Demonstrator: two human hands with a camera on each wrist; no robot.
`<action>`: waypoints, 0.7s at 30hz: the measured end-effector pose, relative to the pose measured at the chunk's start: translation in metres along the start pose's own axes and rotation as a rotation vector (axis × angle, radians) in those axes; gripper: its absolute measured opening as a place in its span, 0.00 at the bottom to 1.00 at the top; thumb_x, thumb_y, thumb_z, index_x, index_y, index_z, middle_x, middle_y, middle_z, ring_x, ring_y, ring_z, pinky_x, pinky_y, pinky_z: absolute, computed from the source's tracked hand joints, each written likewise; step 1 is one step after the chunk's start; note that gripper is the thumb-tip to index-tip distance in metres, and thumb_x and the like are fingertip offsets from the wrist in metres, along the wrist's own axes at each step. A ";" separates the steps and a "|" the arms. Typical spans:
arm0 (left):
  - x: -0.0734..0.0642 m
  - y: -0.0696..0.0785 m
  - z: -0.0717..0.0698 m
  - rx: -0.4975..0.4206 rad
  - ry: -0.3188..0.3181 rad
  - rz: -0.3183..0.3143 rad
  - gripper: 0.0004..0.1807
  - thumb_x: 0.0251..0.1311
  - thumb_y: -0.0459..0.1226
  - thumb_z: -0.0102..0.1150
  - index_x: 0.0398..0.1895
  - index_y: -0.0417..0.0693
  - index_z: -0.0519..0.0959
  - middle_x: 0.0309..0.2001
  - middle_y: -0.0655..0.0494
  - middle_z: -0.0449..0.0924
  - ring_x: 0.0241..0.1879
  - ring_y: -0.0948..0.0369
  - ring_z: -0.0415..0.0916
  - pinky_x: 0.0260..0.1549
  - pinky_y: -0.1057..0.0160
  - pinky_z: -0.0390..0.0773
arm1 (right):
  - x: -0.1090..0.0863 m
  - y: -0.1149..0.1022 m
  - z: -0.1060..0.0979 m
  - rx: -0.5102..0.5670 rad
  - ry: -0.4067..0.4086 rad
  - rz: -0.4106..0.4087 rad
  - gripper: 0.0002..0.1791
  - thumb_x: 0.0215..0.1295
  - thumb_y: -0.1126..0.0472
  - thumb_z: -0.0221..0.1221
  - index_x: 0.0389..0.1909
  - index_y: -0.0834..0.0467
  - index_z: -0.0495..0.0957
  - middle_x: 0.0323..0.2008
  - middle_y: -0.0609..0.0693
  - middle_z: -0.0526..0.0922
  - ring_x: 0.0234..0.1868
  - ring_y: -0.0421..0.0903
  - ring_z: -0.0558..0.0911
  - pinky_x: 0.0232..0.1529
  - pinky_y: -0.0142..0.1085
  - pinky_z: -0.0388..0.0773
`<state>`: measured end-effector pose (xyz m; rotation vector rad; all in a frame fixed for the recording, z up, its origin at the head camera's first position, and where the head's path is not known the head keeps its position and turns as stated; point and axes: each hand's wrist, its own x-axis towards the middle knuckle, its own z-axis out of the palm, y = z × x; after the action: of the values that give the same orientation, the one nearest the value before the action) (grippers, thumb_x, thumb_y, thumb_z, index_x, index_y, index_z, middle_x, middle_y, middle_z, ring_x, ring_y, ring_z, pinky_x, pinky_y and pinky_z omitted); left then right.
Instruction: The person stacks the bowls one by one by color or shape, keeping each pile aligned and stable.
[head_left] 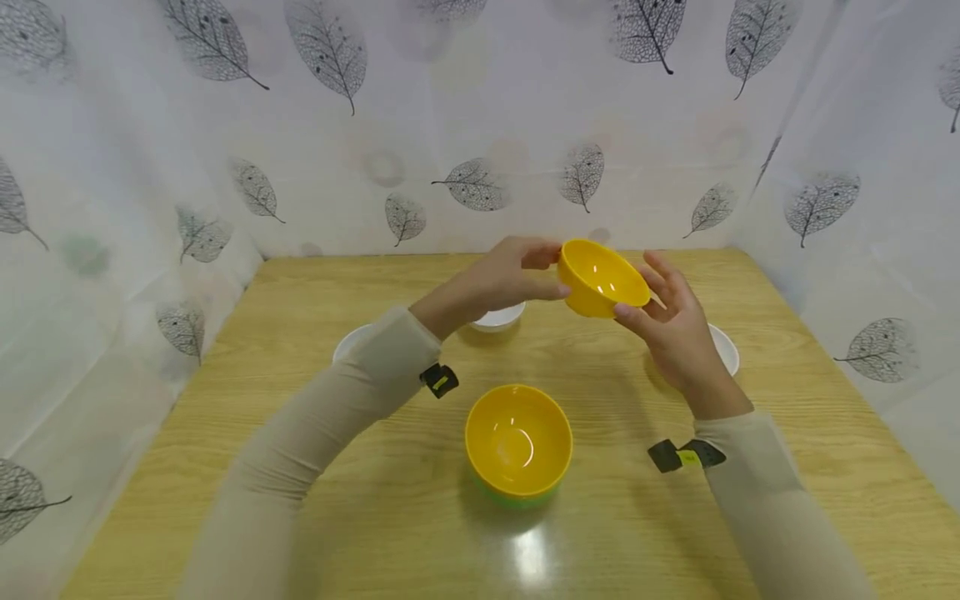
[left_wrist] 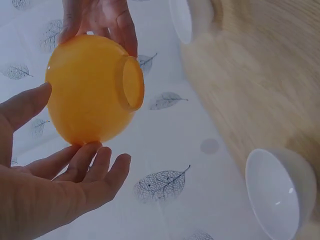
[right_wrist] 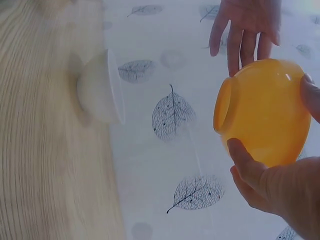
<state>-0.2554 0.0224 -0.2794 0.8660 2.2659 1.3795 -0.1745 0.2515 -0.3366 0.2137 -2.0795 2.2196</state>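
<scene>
Above the table, a yellow bowl [head_left: 596,279] is held tilted between both hands. My left hand [head_left: 510,271] has its thumb and fingertips on one side of the bowl. On the opposite side, my right hand [head_left: 671,329] grips it, thumb at the rim and fingers along the outer wall. In the left wrist view, the bowl's outside and round foot [left_wrist: 133,83] show. Nearer on the table stands another yellow bowl [head_left: 517,442], upright, with a green bowl [head_left: 517,502] partly showing beneath it.
White bowls stand on the wooden table [head_left: 300,300]: one white bowl [head_left: 498,318] behind my left wrist, another white bowl [head_left: 349,342] partly hidden by the left sleeve, and a third white bowl [head_left: 726,350] behind the right hand. A leaf-patterned curtain [head_left: 480,108] surrounds the table's back and sides.
</scene>
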 end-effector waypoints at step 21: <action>-0.064 -0.024 -0.008 -0.091 0.012 0.131 0.34 0.56 0.40 0.68 0.66 0.52 0.67 0.63 0.63 0.71 0.65 0.63 0.64 0.62 0.52 0.68 | -0.023 -0.003 0.024 0.174 -0.289 -0.157 0.41 0.61 0.73 0.60 0.72 0.59 0.50 0.68 0.58 0.62 0.60 0.47 0.73 0.55 0.32 0.76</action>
<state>-0.2192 -0.0333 -0.2979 0.9932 2.1703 1.5350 -0.1505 0.2280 -0.3358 0.7247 -1.9111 2.3898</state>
